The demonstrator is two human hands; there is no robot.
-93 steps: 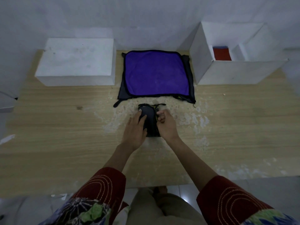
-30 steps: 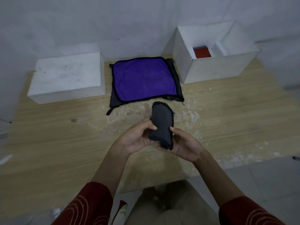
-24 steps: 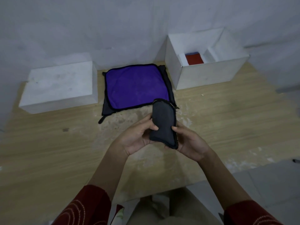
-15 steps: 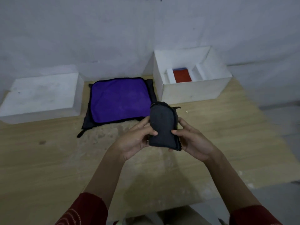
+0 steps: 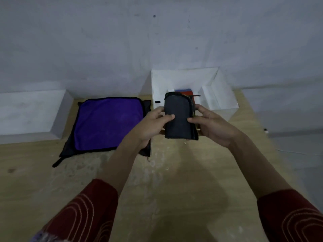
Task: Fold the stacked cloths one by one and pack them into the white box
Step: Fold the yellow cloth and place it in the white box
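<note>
The folded dark cloth [image 5: 178, 119] is held upright in the air over the far part of the table [image 5: 174, 180], right in front of the white box [image 5: 220, 100] at the far right corner. The left hand [image 5: 150, 126] pinches its left side, thumb across the front; the right hand [image 5: 213, 126] pinches the right side likewise. A red cloth [image 5: 187, 93] lies in the box. The purple cloth [image 5: 108, 123] lies flat by the far edge, between the box and a white block [image 5: 31, 112].

Arms outstretched; left hand [image 5: 150, 125], right hand [image 5: 214, 127] in pinch grips.
</note>
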